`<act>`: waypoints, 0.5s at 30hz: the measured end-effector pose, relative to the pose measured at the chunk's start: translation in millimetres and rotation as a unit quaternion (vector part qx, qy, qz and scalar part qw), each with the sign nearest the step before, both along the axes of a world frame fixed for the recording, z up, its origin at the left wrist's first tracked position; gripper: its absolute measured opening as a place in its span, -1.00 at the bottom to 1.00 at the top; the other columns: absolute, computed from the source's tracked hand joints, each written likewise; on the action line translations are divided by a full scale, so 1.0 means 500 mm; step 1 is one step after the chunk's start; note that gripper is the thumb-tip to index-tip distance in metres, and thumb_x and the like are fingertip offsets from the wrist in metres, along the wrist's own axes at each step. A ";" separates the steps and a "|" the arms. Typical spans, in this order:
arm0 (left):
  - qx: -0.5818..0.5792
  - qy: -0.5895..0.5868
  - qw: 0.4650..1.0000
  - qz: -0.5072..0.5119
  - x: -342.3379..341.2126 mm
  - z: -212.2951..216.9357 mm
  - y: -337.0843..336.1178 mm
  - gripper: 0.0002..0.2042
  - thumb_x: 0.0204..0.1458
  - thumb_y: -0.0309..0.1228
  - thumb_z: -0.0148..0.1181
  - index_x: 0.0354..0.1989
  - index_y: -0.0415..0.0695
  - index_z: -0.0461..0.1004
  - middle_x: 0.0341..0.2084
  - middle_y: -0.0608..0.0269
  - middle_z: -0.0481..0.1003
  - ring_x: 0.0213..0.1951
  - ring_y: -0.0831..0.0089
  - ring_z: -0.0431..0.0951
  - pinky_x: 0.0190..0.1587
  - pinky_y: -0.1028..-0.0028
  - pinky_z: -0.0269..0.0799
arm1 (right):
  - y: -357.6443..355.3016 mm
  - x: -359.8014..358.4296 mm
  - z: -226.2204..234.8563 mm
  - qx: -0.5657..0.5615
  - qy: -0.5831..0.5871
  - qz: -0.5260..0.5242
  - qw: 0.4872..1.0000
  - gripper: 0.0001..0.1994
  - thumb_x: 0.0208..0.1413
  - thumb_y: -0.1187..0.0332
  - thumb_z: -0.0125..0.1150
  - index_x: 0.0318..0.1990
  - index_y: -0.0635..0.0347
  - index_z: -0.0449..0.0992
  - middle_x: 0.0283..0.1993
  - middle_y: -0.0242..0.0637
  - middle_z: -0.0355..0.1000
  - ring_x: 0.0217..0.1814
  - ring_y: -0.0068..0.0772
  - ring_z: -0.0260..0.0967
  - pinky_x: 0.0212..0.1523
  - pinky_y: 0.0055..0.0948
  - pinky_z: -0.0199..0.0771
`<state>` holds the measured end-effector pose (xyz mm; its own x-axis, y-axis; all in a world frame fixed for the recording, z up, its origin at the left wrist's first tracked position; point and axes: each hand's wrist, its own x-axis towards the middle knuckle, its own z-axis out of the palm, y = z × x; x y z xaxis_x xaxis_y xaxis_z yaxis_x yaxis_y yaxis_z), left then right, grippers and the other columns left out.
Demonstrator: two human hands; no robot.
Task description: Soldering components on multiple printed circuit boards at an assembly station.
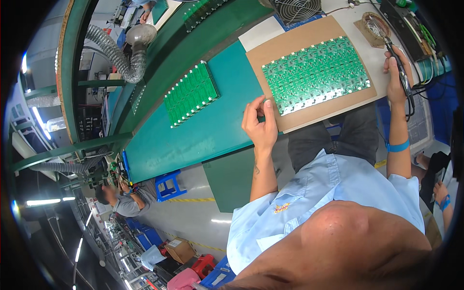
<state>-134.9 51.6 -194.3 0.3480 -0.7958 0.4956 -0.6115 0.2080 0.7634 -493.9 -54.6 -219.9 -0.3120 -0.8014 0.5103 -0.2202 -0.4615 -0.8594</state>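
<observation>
A large green circuit board panel (316, 72) lies on a brown cardboard sheet (295, 124) in front of me. In my right hand (397, 72) is a soldering iron (398, 67) with a black handle. Its tip reaches into a round tip-cleaning holder (374, 26) at the far right. My left hand (260, 121) hovers by the board's left edge, fingers curled in and thumb close to the fingertips. Whatever they may pinch is too small to make out. Left of it, a stack of green circuit board panels (192, 94) rests on the teal mat (193, 140).
A cooling fan (297, 10) stands behind the cardboard, beside a white sheet (261, 34). A black box (411, 36) with cables occupies the far right corner. A green shelf beam and a flexible metal duct (116, 55) run along the left. Other people work nearby.
</observation>
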 end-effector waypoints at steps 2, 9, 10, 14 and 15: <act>0.006 -0.004 1.000 0.003 0.004 0.000 0.000 -0.86 0.15 -0.48 0.30 -0.14 -0.21 0.60 -0.50 0.30 0.48 -0.50 0.51 0.33 -0.40 0.53 0.33 | 0.001 0.011 0.009 -0.001 -0.008 0.004 1.000 -0.66 0.35 0.44 0.11 0.22 0.36 0.47 -0.09 -0.11 0.58 -0.34 -0.57 0.35 -0.29 -0.64 0.40; 0.006 -0.023 1.000 -0.005 0.008 0.002 -0.001 -0.85 0.14 -0.48 0.31 -0.14 -0.21 0.60 -0.50 0.29 0.49 -0.49 0.49 0.34 -0.39 0.52 0.33 | -0.003 0.017 0.017 -0.013 -0.021 0.007 1.000 -0.67 0.35 0.42 0.13 0.20 0.32 0.50 -0.10 -0.15 0.59 -0.35 -0.60 0.34 -0.30 -0.66 0.40; 0.014 -0.015 1.000 -0.003 0.006 0.005 -0.001 -0.85 0.12 -0.48 0.31 -0.14 -0.20 0.60 -0.51 0.29 0.49 -0.48 0.47 0.35 -0.37 0.51 0.34 | -0.003 0.017 0.018 -0.011 -0.024 0.007 1.000 -0.68 0.35 0.42 0.13 0.19 0.31 0.51 -0.09 -0.19 0.60 -0.36 -0.62 0.34 -0.30 -0.66 0.39; -0.036 -0.186 0.978 -0.092 -0.015 0.032 -0.024 -0.70 -0.02 -0.36 0.46 -0.09 -0.10 0.62 -0.24 0.27 0.54 -0.19 0.30 0.44 -0.04 0.33 0.36 | -0.006 -0.003 0.004 -0.037 0.040 -0.050 0.997 -0.70 0.25 0.47 0.21 0.13 0.22 0.58 0.03 -0.34 0.59 -0.10 -0.53 0.47 -0.04 -0.55 0.46; -0.079 -0.265 0.951 -0.136 -0.035 0.067 -0.033 -0.63 -0.08 -0.30 0.51 -0.07 -0.06 0.62 -0.12 0.26 0.54 -0.07 0.24 0.44 0.08 0.25 0.32 | -0.004 -0.004 0.016 -0.059 0.041 -0.047 0.996 -0.70 0.23 0.49 0.21 0.10 0.19 0.59 0.06 -0.34 0.58 0.02 -0.46 0.48 0.09 -0.50 0.44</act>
<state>-152.4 34.8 -160.7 -0.1927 -0.7214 0.6652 -0.8085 0.5008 0.3090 -495.9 -56.7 -211.6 -0.3368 -0.7039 0.6254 -0.3344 -0.5315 -0.7783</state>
